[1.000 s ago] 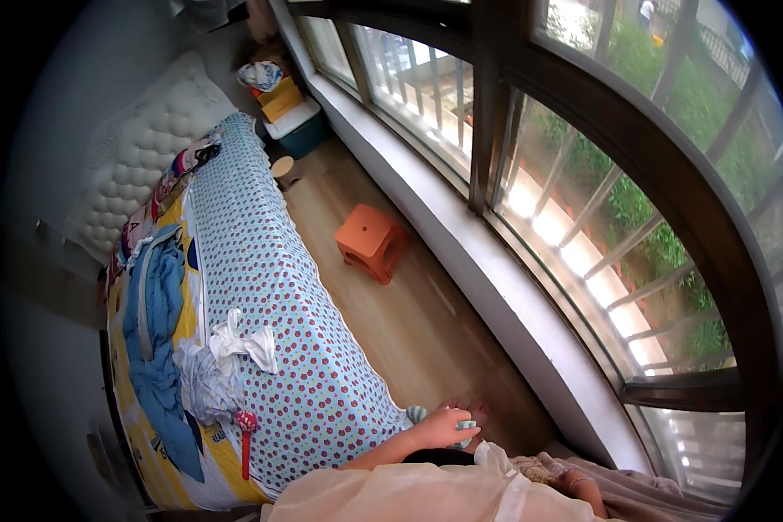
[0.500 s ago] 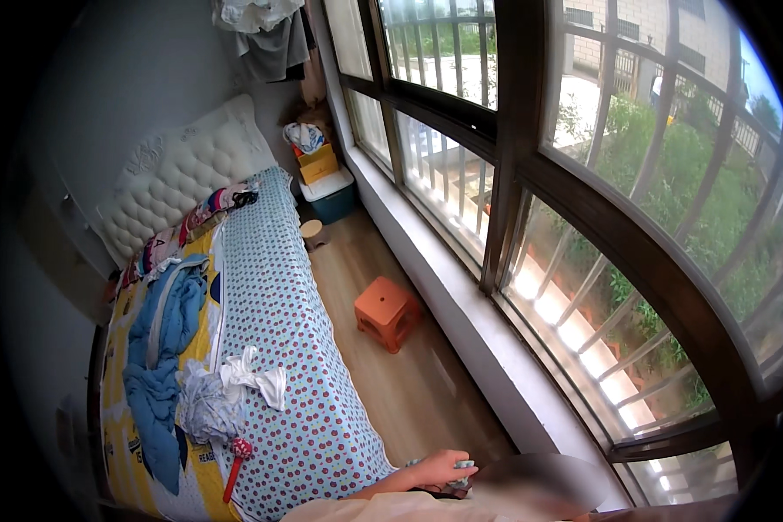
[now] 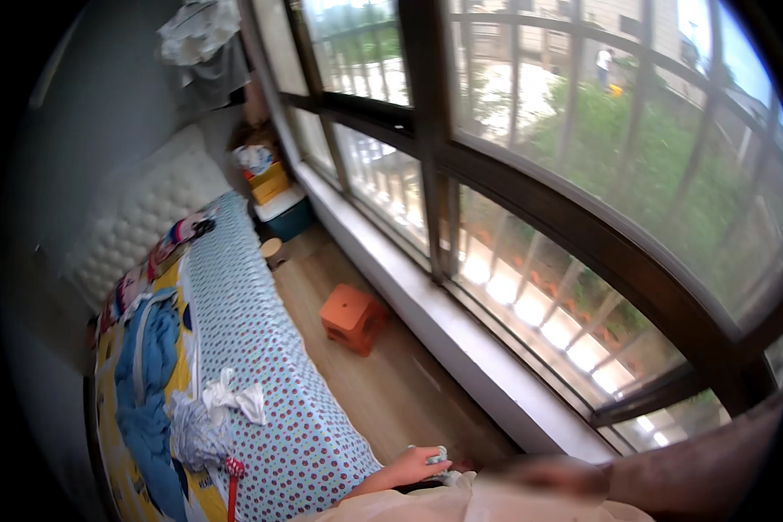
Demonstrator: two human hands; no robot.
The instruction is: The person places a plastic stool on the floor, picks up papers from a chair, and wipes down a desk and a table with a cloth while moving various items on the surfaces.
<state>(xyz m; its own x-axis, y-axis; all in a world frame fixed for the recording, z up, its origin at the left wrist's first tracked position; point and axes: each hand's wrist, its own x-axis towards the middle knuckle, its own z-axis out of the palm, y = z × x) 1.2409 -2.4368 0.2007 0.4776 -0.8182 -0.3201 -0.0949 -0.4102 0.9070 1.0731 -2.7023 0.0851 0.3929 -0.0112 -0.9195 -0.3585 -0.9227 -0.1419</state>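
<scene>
At the bottom middle, my left hand (image 3: 411, 467) is closed on a small bunched cloth (image 3: 440, 456) in pale green and white. It is beyond the lower right corner of the bed (image 3: 296, 444), above the floor. Below it lies pale beige clothing (image 3: 409, 505). I do not make out my right hand; the area right of the cloth is blurred, and a dim brownish shape (image 3: 705, 457) at the lower right cannot be told for certain.
On the bed lie a blue garment (image 3: 139, 391), crumpled clothes (image 3: 200, 431), a white cloth (image 3: 235, 398) and a red-handled thing (image 3: 233, 487). An orange stool (image 3: 352, 315) stands on the floor (image 3: 383, 391). Barred windows (image 3: 574, 261) with a sill (image 3: 461, 348) run along the right.
The view has shifted, so bed, stool and windows sit further left. My left hand still holds the cloth. The brownish shape at the lower right shows larger.
</scene>
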